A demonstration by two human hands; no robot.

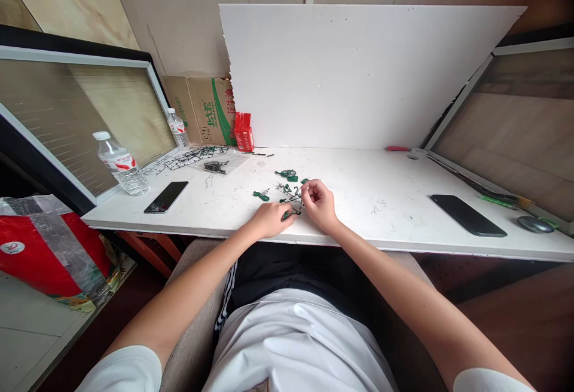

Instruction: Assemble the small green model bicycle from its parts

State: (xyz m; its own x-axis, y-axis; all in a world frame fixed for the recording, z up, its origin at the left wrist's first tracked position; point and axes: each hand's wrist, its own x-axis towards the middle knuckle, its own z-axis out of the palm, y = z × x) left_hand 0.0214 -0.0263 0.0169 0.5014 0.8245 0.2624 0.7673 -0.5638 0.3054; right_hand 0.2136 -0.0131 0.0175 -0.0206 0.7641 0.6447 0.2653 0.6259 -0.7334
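Note:
My left hand [271, 220] rests near the table's front edge, its fingers closed on a small dark green plastic part [287, 216]. Close beside it, my right hand [319, 205] is closed in a pinch at a thin dark piece; its kind is too small to make out. Small black and green bits [285, 188] lie just beyond the fingers. Farther back is an oval green plastic piece [286, 173] with open loops, and another green piece [260, 196] lies left of my hands. The fingers partly hide what they hold.
At left are a phone [166, 197], a water bottle [122, 164], black plastic frames [197, 156] and a plastic bag [219, 166] with dark parts. A red box [244, 131] stands behind. A black phone [469, 215] and a computer mouse [536, 224] lie right. A white board [359, 75] leans behind.

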